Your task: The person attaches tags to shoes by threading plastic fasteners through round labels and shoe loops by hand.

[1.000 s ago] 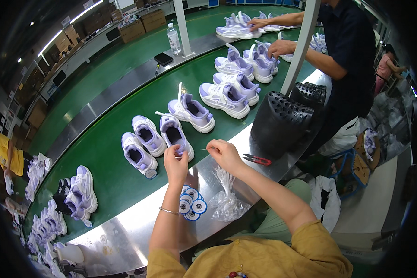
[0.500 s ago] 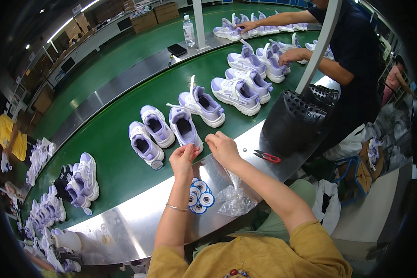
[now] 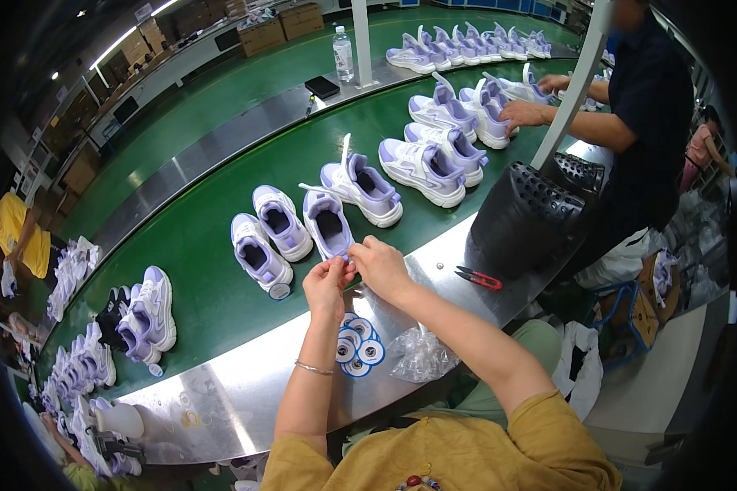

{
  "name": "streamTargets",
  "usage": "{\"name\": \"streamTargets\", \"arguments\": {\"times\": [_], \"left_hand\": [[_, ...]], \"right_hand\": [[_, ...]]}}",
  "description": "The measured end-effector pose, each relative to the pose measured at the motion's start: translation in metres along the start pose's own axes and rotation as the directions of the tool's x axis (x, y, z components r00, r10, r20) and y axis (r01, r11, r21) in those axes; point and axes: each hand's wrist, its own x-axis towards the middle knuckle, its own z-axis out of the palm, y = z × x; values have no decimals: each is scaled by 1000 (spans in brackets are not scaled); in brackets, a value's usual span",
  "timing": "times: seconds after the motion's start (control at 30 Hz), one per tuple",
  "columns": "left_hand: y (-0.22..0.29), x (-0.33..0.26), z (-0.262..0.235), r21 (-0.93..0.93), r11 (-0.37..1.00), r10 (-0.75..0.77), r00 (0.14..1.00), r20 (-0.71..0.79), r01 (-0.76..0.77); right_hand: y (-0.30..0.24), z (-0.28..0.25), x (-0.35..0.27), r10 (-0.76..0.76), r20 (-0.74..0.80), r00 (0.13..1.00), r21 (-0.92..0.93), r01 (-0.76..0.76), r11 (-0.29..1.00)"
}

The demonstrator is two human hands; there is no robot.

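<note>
Both hands meet at the heel of a white and lavender sneaker (image 3: pixel 326 214) on the green belt, its tongue pulled up. My left hand (image 3: pixel 326 285) has its thumb and fingers pinched together, closed on something too small to name. Beside it my right hand (image 3: pixel 380 267) is pinched too, fingertips almost touching the left ones; what they hold is hidden. On the metal ledge below lies a pile of round white tags with blue rims (image 3: pixel 359 350). A clear plastic bag (image 3: pixel 422 355) of small pale pieces lies right of them.
Red-handled snips (image 3: pixel 477 278) lie near the black perforated containers (image 3: pixel 516 214). More sneakers (image 3: pixel 424 170) stand along the belt (image 3: pixel 196 245). A co-worker's hand (image 3: pixel 526 114) touches a shoe at the far right. A post (image 3: pixel 362 42), bottle (image 3: pixel 342 54) and black phone-like slab (image 3: pixel 322 87) stand beyond.
My right hand has moved left and down, close against the left one. The co-worker's far hand has left the back row of shoes and drawn right. The whole view has shifted slightly.
</note>
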Motion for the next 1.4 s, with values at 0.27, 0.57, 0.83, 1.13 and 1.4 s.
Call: {"name": "streamTargets", "arguments": {"times": [0.27,0.57,0.83,1.13,1.4], "left_hand": [[12,-8,-2,350,912,244,969,-36,-216],[30,-20,21,476,661,525,810,260,-581],[27,-20,31,544,683,352,872,339,-487],[23,-14,28,521,720,396,888,235,-459],[16,-11,24,575,645,449,858,248,-503]], "right_hand": [[8,-1,0,24,-16,1000,266,-19,964],[-6,-30,14,165,76,983,522,-180,834],[-4,-29,19,161,151,975,700,-220,680],[-1,-40,16,333,345,877,812,-458,363],[-4,-36,21,275,335,901,841,-417,345]]}}
